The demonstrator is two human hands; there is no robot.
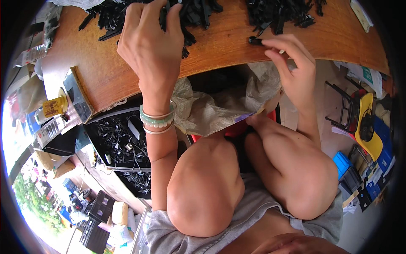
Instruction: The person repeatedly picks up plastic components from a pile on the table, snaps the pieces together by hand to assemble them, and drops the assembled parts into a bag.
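Two heaps of small black plastic parts lie on a brown wooden table, the left heap (202, 12) and the right heap (279, 15). Over the left heap is my left hand (150, 40), its thumb and fingers closed on a slim black plastic part (163, 20). Bangles circle that wrist. Just in front of the right heap, near the table's edge, my right hand (296, 61) pinches a short black plastic part (255, 40) between thumb and forefinger. Exactly what kind of parts they are I cannot tell.
An open woven sack (211, 108) hangs between the table edge and my knees, dark inside. To the left stand black trays (114, 135) of small parts and cables. A yellow chair (367, 127) is at the right, and a flat dark box (79, 95) rests on the table's left side.
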